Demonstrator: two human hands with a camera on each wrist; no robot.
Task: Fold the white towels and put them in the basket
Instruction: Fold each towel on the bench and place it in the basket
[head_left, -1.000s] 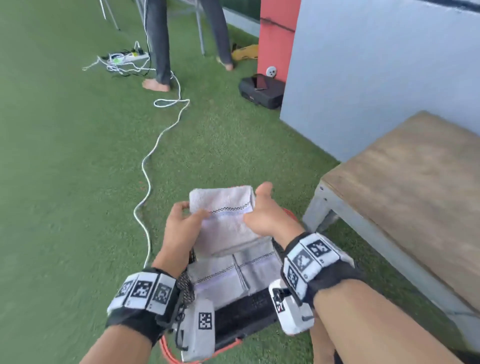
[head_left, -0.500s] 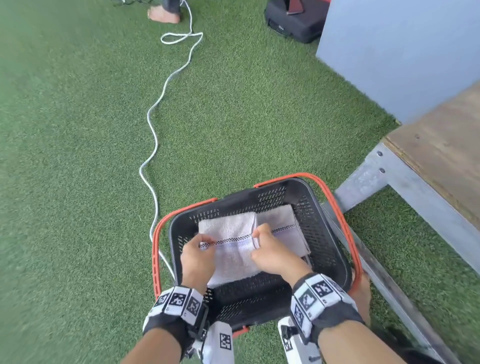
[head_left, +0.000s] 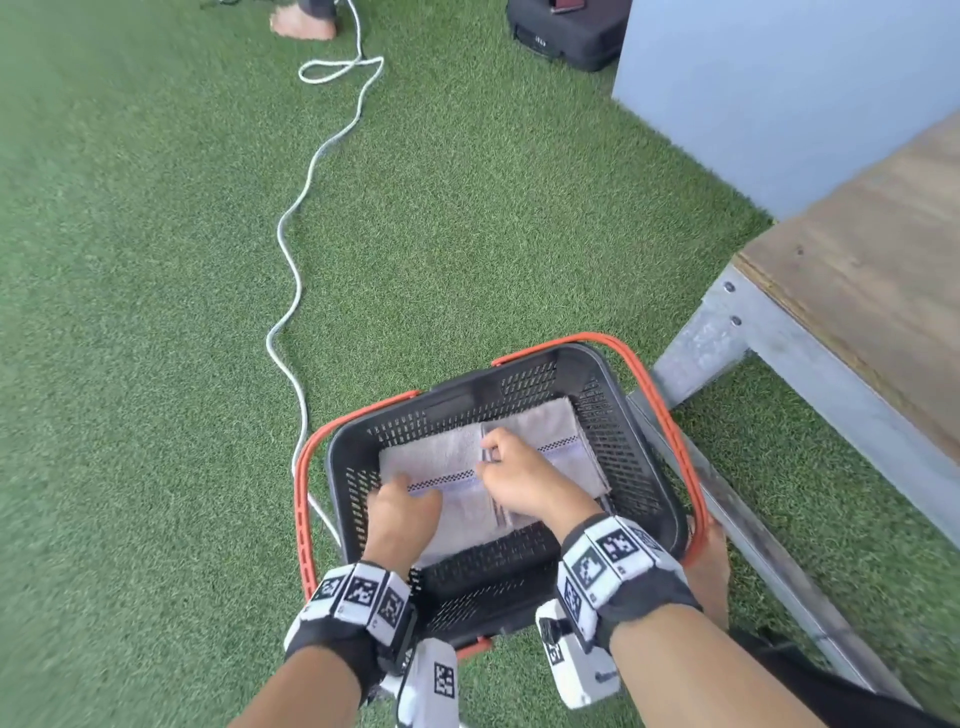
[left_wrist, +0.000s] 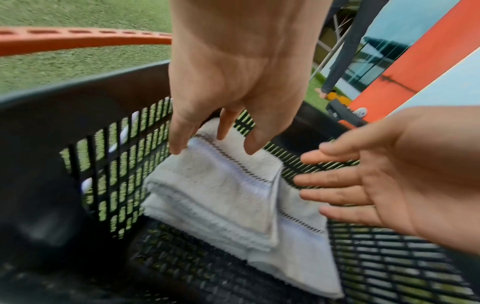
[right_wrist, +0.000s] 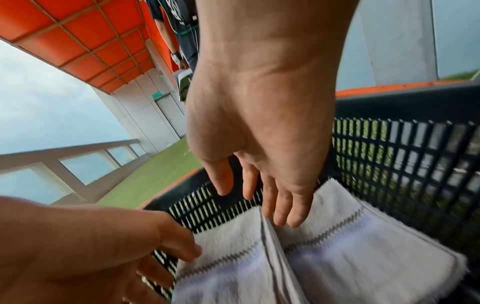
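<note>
A black basket (head_left: 457, 391) with orange handles (head_left: 300, 499) stands on the grass. Two folded white towels lie side by side on its floor. On the left towel (head_left: 431, 454) my left hand (head_left: 402, 501) rests, its thumb and straight fingers touching the top fold, as the left wrist view shows for the hand (left_wrist: 215, 142) and towel (left_wrist: 223, 191). My right hand (head_left: 511, 467) is spread over the seam, fingertips (right_wrist: 285, 218) at the edge of the right towel (head_left: 553, 431). Neither hand grips anything.
A wooden bench (head_left: 857, 291) on a grey metal frame stands just right of the basket. A white cable (head_left: 291, 270) snakes over the grass to its left. A black case (head_left: 566, 31), a grey wall (head_left: 779, 104) and another person's bare foot (head_left: 301, 23) lie beyond.
A second ago both hands held the folded towel above the basket. They lowered it in beside the other towel, and the fingers have now let go of it.
</note>
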